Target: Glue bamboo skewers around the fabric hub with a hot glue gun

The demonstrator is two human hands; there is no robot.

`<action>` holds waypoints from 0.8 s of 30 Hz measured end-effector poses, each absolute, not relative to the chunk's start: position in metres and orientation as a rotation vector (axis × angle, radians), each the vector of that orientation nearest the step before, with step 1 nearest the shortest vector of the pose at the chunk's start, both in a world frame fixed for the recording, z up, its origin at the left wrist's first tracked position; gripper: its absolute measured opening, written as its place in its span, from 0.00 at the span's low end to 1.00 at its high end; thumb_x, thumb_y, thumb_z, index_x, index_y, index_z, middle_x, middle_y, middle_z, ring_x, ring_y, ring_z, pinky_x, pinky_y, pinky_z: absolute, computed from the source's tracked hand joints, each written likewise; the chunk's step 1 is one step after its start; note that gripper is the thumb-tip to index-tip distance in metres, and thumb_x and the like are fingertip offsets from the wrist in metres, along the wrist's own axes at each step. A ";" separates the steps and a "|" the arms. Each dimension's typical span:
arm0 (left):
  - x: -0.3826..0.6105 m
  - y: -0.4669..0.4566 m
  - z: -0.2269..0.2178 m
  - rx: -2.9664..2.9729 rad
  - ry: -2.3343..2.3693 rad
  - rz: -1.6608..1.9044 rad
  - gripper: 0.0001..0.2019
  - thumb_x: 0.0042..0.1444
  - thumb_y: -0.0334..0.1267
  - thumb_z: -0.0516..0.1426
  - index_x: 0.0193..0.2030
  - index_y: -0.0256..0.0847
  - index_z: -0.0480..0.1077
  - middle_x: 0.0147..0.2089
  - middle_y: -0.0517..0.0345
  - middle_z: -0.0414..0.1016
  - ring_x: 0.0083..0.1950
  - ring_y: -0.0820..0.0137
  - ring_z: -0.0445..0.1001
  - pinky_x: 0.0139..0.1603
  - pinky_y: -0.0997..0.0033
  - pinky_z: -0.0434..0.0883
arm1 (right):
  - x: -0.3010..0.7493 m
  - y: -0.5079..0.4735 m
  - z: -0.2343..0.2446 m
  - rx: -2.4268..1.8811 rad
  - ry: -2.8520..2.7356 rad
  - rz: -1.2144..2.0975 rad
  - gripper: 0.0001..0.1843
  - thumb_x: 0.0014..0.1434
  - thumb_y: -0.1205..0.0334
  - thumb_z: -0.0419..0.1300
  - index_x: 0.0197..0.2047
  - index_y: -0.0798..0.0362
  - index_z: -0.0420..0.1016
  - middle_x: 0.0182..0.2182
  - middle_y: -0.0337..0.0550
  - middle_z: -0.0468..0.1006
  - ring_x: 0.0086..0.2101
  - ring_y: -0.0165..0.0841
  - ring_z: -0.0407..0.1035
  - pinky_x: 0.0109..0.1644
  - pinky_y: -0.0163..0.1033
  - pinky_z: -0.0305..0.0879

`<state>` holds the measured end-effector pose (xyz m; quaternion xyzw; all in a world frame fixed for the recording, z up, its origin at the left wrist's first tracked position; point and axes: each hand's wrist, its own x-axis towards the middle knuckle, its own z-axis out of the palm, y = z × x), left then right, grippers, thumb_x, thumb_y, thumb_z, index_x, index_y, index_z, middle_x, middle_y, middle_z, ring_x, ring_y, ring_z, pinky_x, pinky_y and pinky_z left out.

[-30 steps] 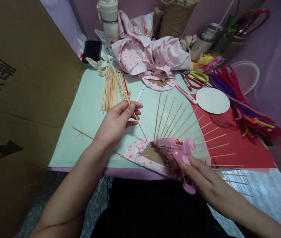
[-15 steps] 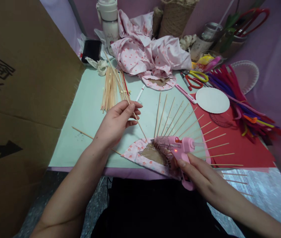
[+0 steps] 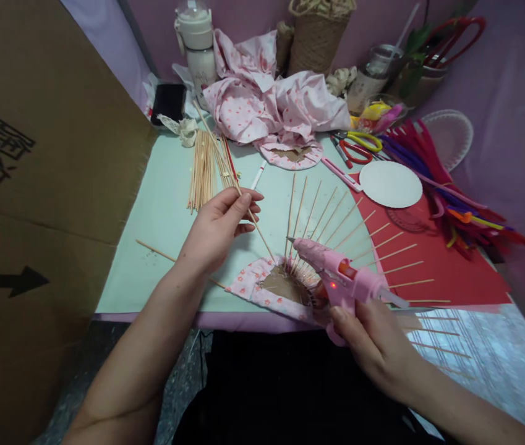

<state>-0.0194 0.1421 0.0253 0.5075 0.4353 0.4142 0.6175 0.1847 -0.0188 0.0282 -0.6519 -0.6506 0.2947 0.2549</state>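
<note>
My left hand [image 3: 219,226] pinches a thin wooden skewer [image 3: 262,233] whose lower end reaches a fabric-covered cardboard base [image 3: 277,285] near the table's front edge. Several skewers [image 3: 336,228] fan out from that base over the mint table top. A pink glue gun [image 3: 341,276] with a lit red lamp is gripped in my right hand [image 3: 373,346], its nozzle pointing up-left over the base where the skewers meet.
A bundle of loose skewers [image 3: 206,167] lies at the back left, one stray skewer [image 3: 155,250] nearer. Pink cloth [image 3: 276,105], scissors [image 3: 359,145], a white paper disc [image 3: 390,184], red paper [image 3: 438,266] and pipe cleaners [image 3: 448,191] fill the back and right. A cardboard box [image 3: 34,185] stands left.
My right hand has closed round the glue gun's handle and lifted it, swinging its nozzle up and to the left over the base. The left hand and its skewer have stayed put.
</note>
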 end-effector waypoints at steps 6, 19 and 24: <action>-0.006 0.159 0.020 1.257 1.068 0.896 0.09 0.58 0.43 0.61 0.34 0.39 0.73 0.31 0.60 0.72 0.29 0.77 0.69 0.30 0.79 0.70 | 0.181 -0.032 0.017 -1.663 -1.684 0.838 0.26 0.69 0.48 0.44 0.21 0.48 0.63 0.17 0.36 0.66 0.19 0.32 0.62 0.25 0.38 0.61; 0.023 0.183 0.005 1.526 1.281 0.525 0.13 0.62 0.37 0.57 0.28 0.40 0.61 0.21 0.59 0.73 0.20 0.73 0.73 0.24 0.71 0.72 | 0.179 -0.040 0.005 -1.613 -1.540 0.941 0.19 0.67 0.53 0.49 0.28 0.50 0.70 0.30 0.45 0.78 0.35 0.40 0.74 0.41 0.42 0.72; 0.026 0.184 -0.002 1.619 1.317 0.446 0.14 0.61 0.40 0.58 0.27 0.42 0.59 0.20 0.58 0.73 0.19 0.70 0.74 0.24 0.71 0.71 | 0.179 -0.039 0.006 -1.629 -1.546 0.987 0.22 0.66 0.53 0.48 0.21 0.47 0.62 0.19 0.40 0.70 0.30 0.39 0.72 0.38 0.42 0.72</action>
